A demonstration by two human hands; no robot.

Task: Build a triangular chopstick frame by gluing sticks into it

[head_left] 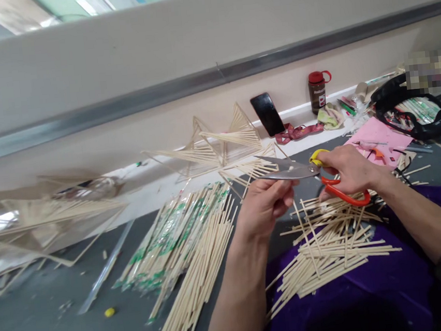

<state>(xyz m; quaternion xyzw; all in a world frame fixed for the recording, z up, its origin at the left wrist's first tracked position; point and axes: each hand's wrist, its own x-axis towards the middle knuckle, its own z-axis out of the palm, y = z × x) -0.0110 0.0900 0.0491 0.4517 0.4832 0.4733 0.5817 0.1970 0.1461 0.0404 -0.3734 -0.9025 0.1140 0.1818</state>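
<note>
My right hand (351,171) is wrapped round the handles of a pair of scissors (295,171), one loop yellow and the other orange-red. The blades point left and stand apart. My left hand (265,203) is closed just below the lower blade, fingers curled together. A small whitish bit (291,168) shows between the blades; whether my left fingers hold it I cannot tell. Under both hands, a loose heap of wooden sticks (331,259) lies on purple cloth (387,279). Behind the blades is a fan-like structure of sticks (222,147).
Left of my forearm lie bare wooden sticks (200,282) and sticks in plastic wrappers (172,232). Another stick structure (47,229) stands far left, near a clear ruler-like strip (106,270). By the wall are a phone (267,114), a bottle (317,93) and a black ring-shaped object (384,100).
</note>
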